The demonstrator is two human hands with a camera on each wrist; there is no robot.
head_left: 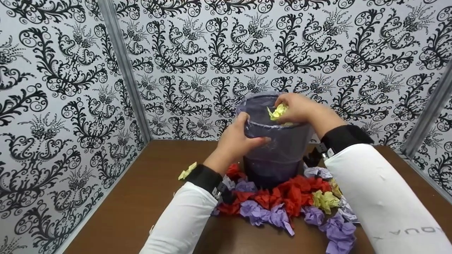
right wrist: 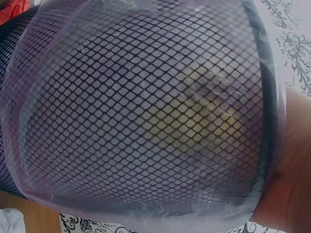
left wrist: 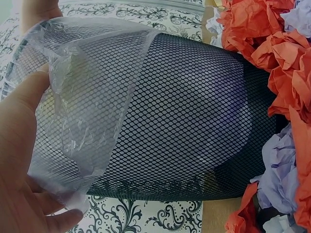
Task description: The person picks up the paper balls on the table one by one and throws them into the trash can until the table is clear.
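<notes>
A dark mesh wastebasket lined with a clear plastic bag stands on the table, slightly tilted in the head view. My left hand grips its near left side at the rim, thumb up by the edge and fingers around the outside. Over the opening, my right hand holds a crumpled yellow paper ball, dipping just inside the rim. Through the mesh in the right wrist view, the yellow paper shows blurred; the right fingers are mostly hidden there.
Red paper balls, purple paper balls, a yellow ball and whitish ones crowd around the basket's base. A lone yellow scrap lies by the left wrist. Patterned walls stand behind and beside the brown table.
</notes>
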